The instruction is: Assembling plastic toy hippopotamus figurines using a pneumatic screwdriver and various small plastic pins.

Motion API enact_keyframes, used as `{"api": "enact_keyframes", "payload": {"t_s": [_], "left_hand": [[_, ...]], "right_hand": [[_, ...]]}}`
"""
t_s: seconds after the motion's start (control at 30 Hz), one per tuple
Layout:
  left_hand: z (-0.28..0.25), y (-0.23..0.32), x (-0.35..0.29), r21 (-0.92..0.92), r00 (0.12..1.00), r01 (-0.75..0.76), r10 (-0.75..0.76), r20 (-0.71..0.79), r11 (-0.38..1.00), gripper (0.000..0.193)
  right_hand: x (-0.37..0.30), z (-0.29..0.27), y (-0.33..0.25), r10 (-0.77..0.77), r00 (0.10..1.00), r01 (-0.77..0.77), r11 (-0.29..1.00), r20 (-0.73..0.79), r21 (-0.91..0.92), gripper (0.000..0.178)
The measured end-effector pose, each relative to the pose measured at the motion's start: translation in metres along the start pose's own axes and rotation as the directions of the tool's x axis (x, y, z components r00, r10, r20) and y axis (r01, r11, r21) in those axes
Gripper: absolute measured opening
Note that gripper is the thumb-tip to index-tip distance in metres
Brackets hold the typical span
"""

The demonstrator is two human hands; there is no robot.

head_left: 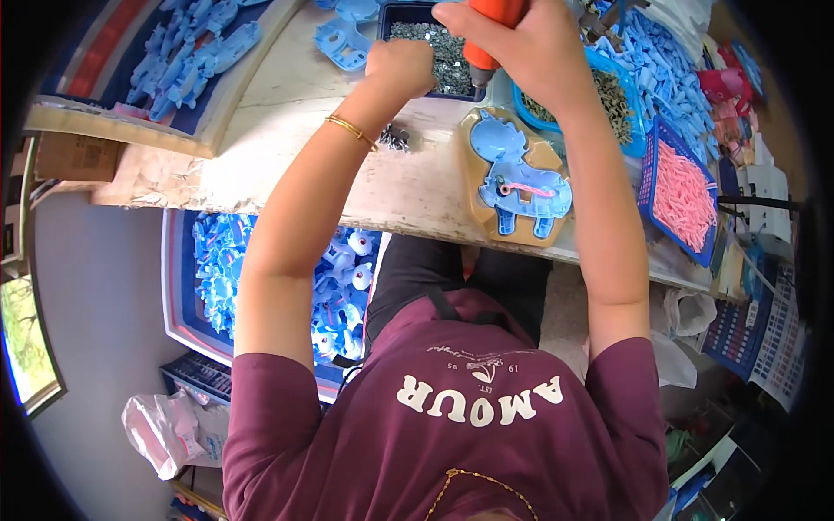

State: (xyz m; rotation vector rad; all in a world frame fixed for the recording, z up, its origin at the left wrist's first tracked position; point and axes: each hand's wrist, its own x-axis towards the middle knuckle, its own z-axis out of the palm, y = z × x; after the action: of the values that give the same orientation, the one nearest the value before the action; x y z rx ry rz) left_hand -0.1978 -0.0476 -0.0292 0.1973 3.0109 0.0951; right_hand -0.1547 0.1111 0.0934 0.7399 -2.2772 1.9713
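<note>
My right hand (534,52) grips an orange electric screwdriver (497,16), its metal tip pointing down over the near right corner of a dark blue tray (408,12). Small metal screws (452,65) fill that tray. At the tray's left side is my left hand (401,68), fingers curled closed; whatever they may hold is hidden. Nearer to me, a light blue animal-shaped plastic shell half (521,181) lies in a tan holder (472,187), a pink strip (532,189) inside it. A blue shell part (341,45) lies left of the tray.
A light blue tub (638,130) of small greenish-grey parts stands right of my right forearm, beside a basket (647,187) of pink pieces. Blue parts (669,74) pile behind. Left is a wood-edged tray (130,122); below the table edge, a bin (178,300) of blue parts.
</note>
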Motion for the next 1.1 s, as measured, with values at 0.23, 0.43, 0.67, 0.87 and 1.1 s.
{"api": "enact_keyframes", "payload": {"t_s": [0.23,0.43,0.67,0.87,1.1], "left_hand": [[0.012,-0.005,-0.008,0.094,0.978,-0.058,0.075,-0.195,0.994,0.028],[-0.002,-0.004,0.0,0.042,0.998,-0.06,0.059,0.026,0.997,0.037],[0.0,0.002,-0.004,-0.043,0.997,-0.06,0.058,-0.052,0.997,0.025],[0.015,0.002,-0.023,-0.11,0.893,-0.269,0.205,-0.4,0.957,0.02],[0.012,0.053,-0.077,-0.36,0.708,-0.673,0.421,-0.567,0.646,0.019]], "right_hand": [[-0.009,-0.025,0.015,0.038,0.996,-0.044,0.997,0.085,0.069,0.038],[-0.016,-0.027,0.005,0.023,0.998,-0.027,0.997,0.053,0.073,0.034],[-0.017,-0.046,0.011,0.042,0.986,-0.072,0.981,0.164,0.181,0.036],[-0.021,-0.053,0.009,0.08,0.981,-0.11,0.979,0.175,0.171,0.037],[-0.044,-0.051,0.006,0.061,0.992,-0.087,0.967,0.112,0.238,0.034]]}}
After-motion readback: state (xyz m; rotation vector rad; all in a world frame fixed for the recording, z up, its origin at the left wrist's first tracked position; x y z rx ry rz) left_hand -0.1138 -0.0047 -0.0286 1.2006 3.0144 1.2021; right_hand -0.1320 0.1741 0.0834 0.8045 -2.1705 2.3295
